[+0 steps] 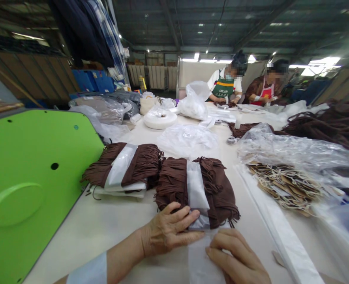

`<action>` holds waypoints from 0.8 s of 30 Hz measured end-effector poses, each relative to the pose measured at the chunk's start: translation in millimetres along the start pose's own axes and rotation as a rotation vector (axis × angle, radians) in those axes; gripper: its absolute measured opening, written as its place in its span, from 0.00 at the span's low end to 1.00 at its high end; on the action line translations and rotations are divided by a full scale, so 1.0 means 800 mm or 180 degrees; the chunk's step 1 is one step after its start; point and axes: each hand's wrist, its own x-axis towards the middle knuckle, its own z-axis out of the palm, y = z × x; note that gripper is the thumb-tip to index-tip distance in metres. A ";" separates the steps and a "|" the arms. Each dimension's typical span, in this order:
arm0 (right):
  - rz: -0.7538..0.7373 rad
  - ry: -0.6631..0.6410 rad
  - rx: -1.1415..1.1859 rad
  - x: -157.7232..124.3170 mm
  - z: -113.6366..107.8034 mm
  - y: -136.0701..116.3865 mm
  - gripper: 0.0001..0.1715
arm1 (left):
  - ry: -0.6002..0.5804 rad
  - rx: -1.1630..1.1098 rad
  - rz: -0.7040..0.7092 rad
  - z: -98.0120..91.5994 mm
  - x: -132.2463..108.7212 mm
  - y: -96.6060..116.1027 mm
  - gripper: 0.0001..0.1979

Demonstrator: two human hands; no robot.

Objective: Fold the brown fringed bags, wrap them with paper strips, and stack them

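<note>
A folded bundle of dark brown fringed fabric (pixel 174 181) lies in front of me, a translucent white strip (pixel 197 189) running across its middle. My left hand (pixel 171 228) rests on the near edge of the bundle and strip with its fingers stretched out. Close beside it, my right hand (pixel 238 254) has curled fingers pinching the loose near end of the strip, which lies flat on the table. Farther left, touching the first bundle, sits another brown fringed bundle (pixel 145 161) with a similar white band (pixel 121 165) around it.
A bright green machine panel (pixel 44 165) stands at my left. On the right are a heap of paper tags with strings (pixel 284 185), clear plastic (pixel 295 148) and brown fabric (pixel 328 122). A white roll (pixel 160 120) lies beyond the bundles. Two people work at the table's far end.
</note>
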 end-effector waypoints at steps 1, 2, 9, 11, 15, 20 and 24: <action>0.0018 0.0037 -0.0016 0.007 0.001 0.003 0.10 | 0.0004 -0.0091 -0.0100 0.000 0.001 0.001 0.14; 0.0014 0.0081 -0.0031 0.015 0.001 0.005 0.10 | 0.0004 -0.0205 -0.0201 -0.001 0.002 0.003 0.14; 0.0154 0.0544 -0.0149 0.050 0.011 0.014 0.10 | 0.0204 -0.0722 -0.0881 -0.007 0.015 0.015 0.12; 0.0200 0.0464 -0.0207 0.053 0.013 0.017 0.11 | 0.0286 -0.0711 -0.1011 -0.008 0.017 0.019 0.11; 0.0396 0.0312 -0.0215 0.051 0.018 0.025 0.13 | 0.0407 -0.0735 -0.1173 0.003 0.012 0.025 0.12; 0.0668 0.0226 -0.0082 0.037 0.026 0.038 0.10 | 0.0871 -0.0640 -0.1176 0.036 -0.002 0.030 0.12; 0.0960 0.0134 0.0074 0.028 0.027 0.043 0.09 | 0.1015 -0.0500 -0.1062 0.050 -0.005 0.032 0.11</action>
